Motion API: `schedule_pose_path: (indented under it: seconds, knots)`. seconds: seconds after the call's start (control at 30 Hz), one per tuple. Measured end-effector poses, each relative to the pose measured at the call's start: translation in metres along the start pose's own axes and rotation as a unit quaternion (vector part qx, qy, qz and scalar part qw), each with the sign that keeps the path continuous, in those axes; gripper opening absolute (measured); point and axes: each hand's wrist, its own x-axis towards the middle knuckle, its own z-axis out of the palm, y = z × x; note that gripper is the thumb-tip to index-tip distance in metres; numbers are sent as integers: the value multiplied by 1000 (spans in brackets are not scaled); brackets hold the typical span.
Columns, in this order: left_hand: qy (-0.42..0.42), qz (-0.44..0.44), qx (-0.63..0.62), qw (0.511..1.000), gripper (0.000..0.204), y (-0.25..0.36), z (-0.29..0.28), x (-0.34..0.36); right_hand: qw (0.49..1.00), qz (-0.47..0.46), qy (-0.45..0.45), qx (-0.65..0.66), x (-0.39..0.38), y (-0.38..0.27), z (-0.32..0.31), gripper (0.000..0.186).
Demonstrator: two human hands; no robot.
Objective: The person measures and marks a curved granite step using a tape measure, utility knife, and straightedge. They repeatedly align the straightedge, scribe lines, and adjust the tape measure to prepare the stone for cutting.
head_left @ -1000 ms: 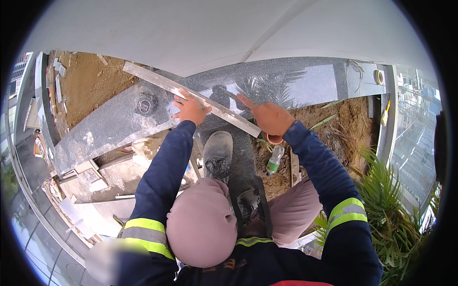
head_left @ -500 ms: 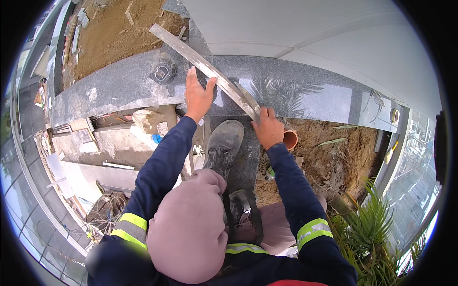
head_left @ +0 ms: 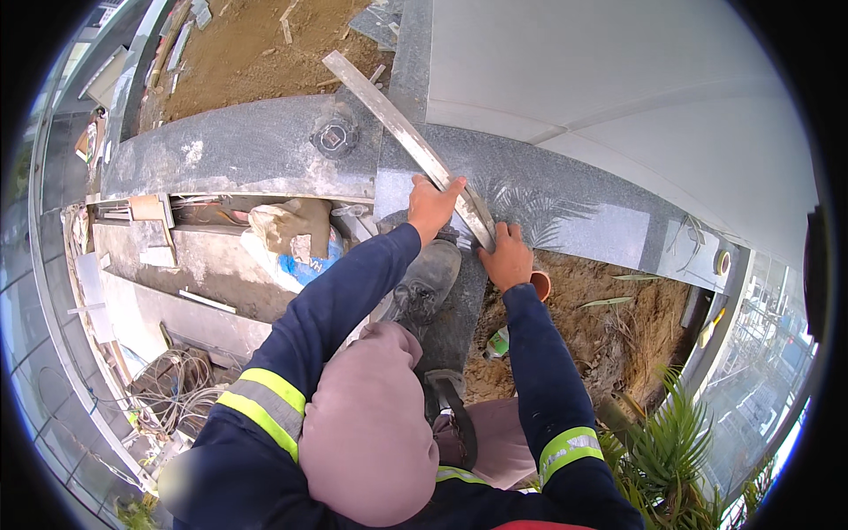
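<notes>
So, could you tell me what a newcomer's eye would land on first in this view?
Two hands hold a long metal straightedge slanted across the polished grey stone slab at centre: the left hand grips it mid-length, the right hand its near end. Below them a grey boot stands on the stone, with brown soil and an orange pipe end to the right.

Orange pipe end (head_left: 540, 284), green bottle (head_left: 498, 344), perhaps cable coils (head_left: 172, 389)

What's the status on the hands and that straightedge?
Left hand and right hand both gripping the straightedge. It lies slantwise across the dark stone slab. Boot just below; nothing blocking.
</notes>
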Motion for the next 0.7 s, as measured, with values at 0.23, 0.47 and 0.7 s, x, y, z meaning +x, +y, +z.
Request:
schedule_pose_path:
  seconds: [0.23, 0.47, 0.7]
  knots:
    - [-63, -103, -183, 976, 50, -1, -46, 33, 997, -71, -23, -7, -17, -31, -40, 56]
    - [-244, -80, -277, 926, 32, 31, -47, -54, 992, -96, 41, 74, -53, 10, -60, 84]
    - [-471, -8, 73, 879, 55, -25, -56, -111, 966, -217, 136, 40, -136, 92, -86, 67]
